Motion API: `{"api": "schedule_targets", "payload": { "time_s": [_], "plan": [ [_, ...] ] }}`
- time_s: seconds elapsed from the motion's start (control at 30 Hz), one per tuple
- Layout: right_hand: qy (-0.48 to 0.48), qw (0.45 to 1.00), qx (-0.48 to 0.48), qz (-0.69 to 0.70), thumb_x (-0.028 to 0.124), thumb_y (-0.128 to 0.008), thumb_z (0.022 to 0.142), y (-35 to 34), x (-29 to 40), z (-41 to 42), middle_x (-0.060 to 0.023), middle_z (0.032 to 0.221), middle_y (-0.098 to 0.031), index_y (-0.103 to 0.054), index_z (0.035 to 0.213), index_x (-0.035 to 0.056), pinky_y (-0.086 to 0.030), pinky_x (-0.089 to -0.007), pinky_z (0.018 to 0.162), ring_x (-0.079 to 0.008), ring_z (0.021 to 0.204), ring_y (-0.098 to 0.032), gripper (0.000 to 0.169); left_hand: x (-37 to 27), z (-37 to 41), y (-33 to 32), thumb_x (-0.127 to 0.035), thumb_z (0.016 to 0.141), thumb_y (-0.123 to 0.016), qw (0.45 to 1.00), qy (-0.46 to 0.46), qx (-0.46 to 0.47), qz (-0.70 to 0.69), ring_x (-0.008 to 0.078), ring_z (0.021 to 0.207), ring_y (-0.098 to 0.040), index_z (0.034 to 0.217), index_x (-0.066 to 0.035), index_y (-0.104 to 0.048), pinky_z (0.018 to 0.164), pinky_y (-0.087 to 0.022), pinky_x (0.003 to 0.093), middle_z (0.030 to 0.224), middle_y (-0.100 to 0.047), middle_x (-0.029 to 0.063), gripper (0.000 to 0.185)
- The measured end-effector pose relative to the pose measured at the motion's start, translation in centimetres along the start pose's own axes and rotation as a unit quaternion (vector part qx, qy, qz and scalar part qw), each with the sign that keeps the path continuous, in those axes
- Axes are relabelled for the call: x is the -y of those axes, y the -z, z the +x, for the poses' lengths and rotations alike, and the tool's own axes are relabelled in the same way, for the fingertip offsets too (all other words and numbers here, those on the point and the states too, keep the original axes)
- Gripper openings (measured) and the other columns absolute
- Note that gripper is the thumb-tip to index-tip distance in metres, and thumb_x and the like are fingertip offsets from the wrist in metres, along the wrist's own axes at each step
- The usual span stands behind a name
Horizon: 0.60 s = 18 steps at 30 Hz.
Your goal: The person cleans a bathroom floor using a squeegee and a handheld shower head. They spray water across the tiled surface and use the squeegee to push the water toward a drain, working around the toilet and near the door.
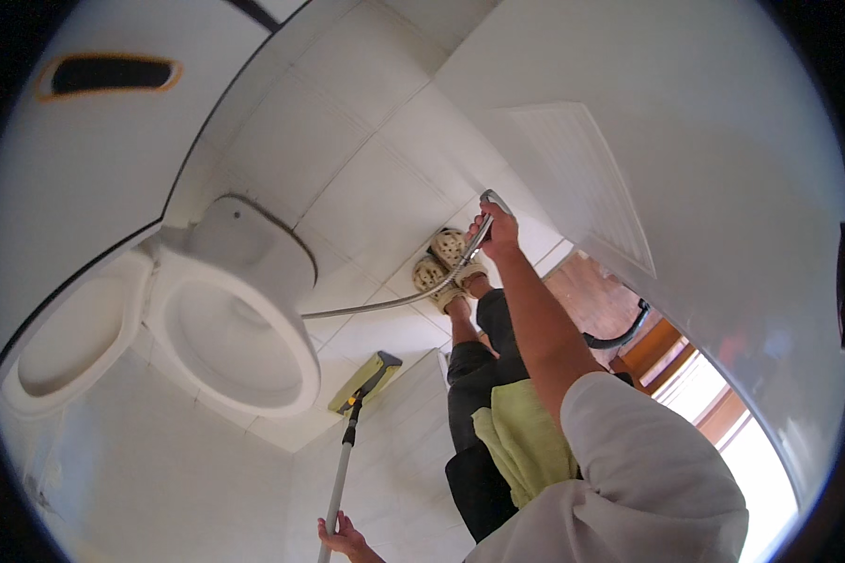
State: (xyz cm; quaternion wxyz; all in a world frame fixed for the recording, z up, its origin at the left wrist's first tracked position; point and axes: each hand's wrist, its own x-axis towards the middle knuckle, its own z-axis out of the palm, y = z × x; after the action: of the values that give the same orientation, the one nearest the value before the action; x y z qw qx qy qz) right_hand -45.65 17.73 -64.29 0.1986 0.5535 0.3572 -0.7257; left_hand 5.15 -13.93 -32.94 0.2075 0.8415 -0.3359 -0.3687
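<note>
Up near the middle, my right hand point(498, 229) grips a chrome hand shower point(494, 197). Its metal hose point(373, 307) curves down to the left and passes behind the rim of a white toilet bowl point(236, 338). Low in the view, my left hand point(343, 538) has its fingers curled around the grey pole point(338, 478) of a flat mop. The mop's head point(365, 382), dark with a yellow-green pad, is tilted near the toilet's front. A light-green cloth point(528, 436) hangs at my waist.
White tiles point(366, 176) cover the floor under my beige clogs point(433, 274). To the right stands a white door panel point(711, 176) with a vent grille point(577, 176). Past it, a black curved handle or hose point(616, 336) lies over wood-look flooring point(588, 288). A dark-edged glossy panel point(113, 162) borders the left.
</note>
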Motion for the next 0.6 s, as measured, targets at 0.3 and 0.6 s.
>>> {"api": "schedule_targets", "payload": {
  "time_s": [0.3, 0.6],
  "plan": [
    [-0.073, 0.983, 0.055, -0.161, 0.01, -0.06, 0.065, -5.9, -0.6, -0.5, -0.0066, 0.052, -0.043, -0.049, 0.07, 0.0037, -0.036, -0.0322, 0.038, -0.0188, 0.041, -0.042, 0.014, 0.2, -1.2, -0.5, -0.032, 0.073, -0.05, 0.998, -0.002, 0.007, -0.058, 0.0276, 0.071, -0.055, 0.107, -0.008, -0.043, 0.064, -0.041, 0.0325, 0.098, -0.047, 0.0089, 0.042],
    [-0.085, 0.959, 0.056, -0.264, 0.008, -0.06, 0.066, -10.8, -1.9, -1.5, -0.0062, 0.055, -0.042, -0.049, 0.074, 0.0031, -0.037, -0.0335, 0.039, -0.0185, 0.042, -0.042, 0.015, 0.2, -1.1, -0.7, -0.03, 0.074, -0.05, 0.997, 0.011, -0.002, -0.07, 0.0263, 0.069, -0.056, 0.108, -0.009, -0.044, 0.063, -0.042, 0.0317, 0.098, -0.047, 0.0079, 0.04]
  ]
}}
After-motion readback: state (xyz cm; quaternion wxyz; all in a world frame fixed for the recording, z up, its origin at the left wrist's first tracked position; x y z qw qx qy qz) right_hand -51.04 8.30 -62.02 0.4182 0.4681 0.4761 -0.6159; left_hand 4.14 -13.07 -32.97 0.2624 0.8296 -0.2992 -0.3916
